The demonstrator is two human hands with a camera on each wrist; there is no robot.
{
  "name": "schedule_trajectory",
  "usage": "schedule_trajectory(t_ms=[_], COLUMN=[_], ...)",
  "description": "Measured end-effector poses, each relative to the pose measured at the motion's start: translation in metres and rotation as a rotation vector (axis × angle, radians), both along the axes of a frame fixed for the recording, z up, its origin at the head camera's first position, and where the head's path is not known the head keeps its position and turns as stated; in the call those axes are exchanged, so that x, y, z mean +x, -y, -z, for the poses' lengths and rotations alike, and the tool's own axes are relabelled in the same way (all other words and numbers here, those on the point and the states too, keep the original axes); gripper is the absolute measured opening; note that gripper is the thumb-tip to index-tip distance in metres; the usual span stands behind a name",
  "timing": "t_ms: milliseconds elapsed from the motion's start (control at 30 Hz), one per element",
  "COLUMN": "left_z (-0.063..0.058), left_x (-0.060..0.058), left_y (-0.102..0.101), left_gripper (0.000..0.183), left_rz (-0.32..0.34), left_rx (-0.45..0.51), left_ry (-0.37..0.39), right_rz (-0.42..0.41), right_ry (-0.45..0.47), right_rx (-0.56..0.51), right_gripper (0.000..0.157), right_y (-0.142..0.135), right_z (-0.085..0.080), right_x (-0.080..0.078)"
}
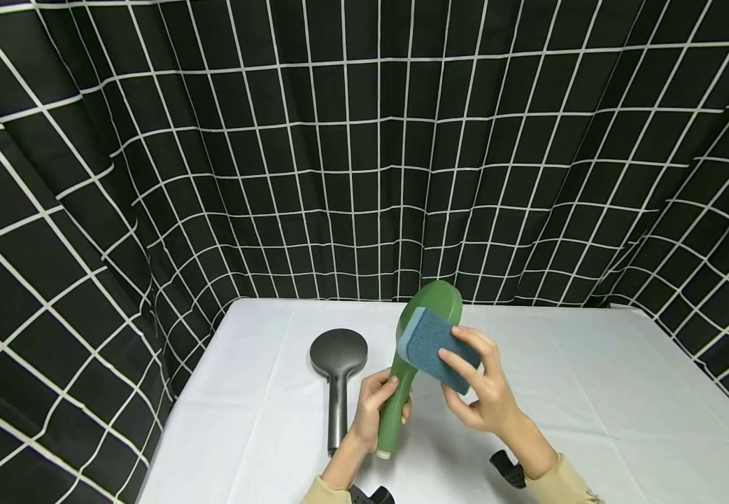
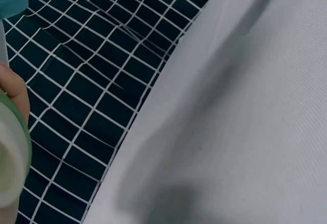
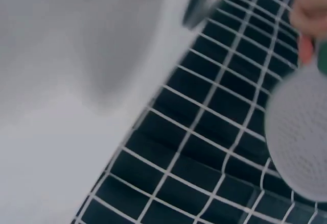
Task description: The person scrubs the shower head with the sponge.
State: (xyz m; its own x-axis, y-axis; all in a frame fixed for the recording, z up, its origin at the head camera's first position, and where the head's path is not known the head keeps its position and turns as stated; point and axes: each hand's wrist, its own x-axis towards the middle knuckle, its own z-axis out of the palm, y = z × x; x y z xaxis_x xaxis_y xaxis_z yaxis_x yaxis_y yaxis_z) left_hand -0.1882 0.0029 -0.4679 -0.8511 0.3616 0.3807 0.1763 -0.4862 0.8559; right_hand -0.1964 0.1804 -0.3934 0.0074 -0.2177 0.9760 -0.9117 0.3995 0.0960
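My left hand (image 1: 371,409) grips a green shower head (image 1: 443,297) by its handle, tilted with the head up and to the right above the table. In the right wrist view its pale spray face (image 3: 301,132), dotted with holes, shows at the right edge. My right hand (image 1: 487,385) pinches a blue sponge (image 1: 436,343) between thumb and fingers. The sponge overlaps the neck and lower head of the shower head in the head view. At the left edge of the left wrist view, the handle's pale end (image 2: 10,157) appears close up.
A dark grey shower head (image 1: 338,350) lies on the white-covered table (image 1: 264,406), left of my left hand. Black curtain (image 1: 339,154) with a white grid hangs behind the table and along both sides. Black straps (image 1: 508,469) sit at my wrists.
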Motion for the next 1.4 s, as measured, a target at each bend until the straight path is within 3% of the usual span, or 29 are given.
schedule_trajectory(t_ms=[133, 267, 400, 567, 667, 767, 833, 933, 1033, 1133, 1233, 1400], left_z=[0.002, 0.003, -0.003, -0.009, -0.002, 0.003, 0.006, 0.008, 0.008, 0.006, 0.003, 0.002], left_x=[0.001, 0.002, 0.003, 0.003, -0.003, -0.008, -0.009, -0.008, -0.007, -0.009, -0.011, -0.012], left_y=[0.0, 0.005, 0.011, 0.012, 0.01, 0.01, 0.011, 0.014, 0.016, 0.019, 0.022, 0.024], left_gripper=[0.037, 0.03, 0.027, 0.034, 0.037, 0.04, 0.043, 0.047, 0.049, 0.047, 0.046, 0.047], left_rz=[0.033, 0.023, -0.089, -0.3, -0.491, -0.665, -0.72, -0.731, -0.743, -0.799, -0.865, -0.892], left_rx=[0.009, -0.033, -0.103, -0.18, -0.24, -0.347, -0.427, -0.545, -0.622, -0.628, -0.596, -0.603], left_ry=[-0.019, -0.097, -0.183, -0.297, -0.463, -0.659, -0.761, -0.871, -0.944, -0.991, -0.98, -0.941], right_rz=[0.008, 0.05, 0.091, 0.097, 0.133, 0.206, 0.244, 0.24, 0.207, 0.21, 0.234, 0.247], right_ry=[0.174, 0.5, 0.771, 0.933, 1.009, 1.057, 1.045, 0.967, 0.898, 0.885, 0.956, 1.194], right_rx=[-0.152, -0.339, -0.45, -0.499, -0.512, -0.53, -0.537, -0.515, -0.478, -0.475, -0.497, -0.483], right_gripper=[0.032, 0.032, 0.034, 0.036, 0.035, 0.034, 0.033, 0.031, 0.03, 0.03, 0.031, 0.035], right_y=[-0.003, -0.006, -0.011, -0.014, -0.012, -0.013, -0.015, -0.012, -0.006, -0.003, -0.004, -0.013], right_z=[-0.017, -0.026, -0.012, 0.014, 0.021, 0.016, 0.005, -0.02, -0.041, -0.043, -0.025, 0.011], right_x=[-0.004, -0.009, -0.013, -0.004, 0.002, 0.0, -0.005, -0.007, -0.003, 0.002, 0.002, -0.007])
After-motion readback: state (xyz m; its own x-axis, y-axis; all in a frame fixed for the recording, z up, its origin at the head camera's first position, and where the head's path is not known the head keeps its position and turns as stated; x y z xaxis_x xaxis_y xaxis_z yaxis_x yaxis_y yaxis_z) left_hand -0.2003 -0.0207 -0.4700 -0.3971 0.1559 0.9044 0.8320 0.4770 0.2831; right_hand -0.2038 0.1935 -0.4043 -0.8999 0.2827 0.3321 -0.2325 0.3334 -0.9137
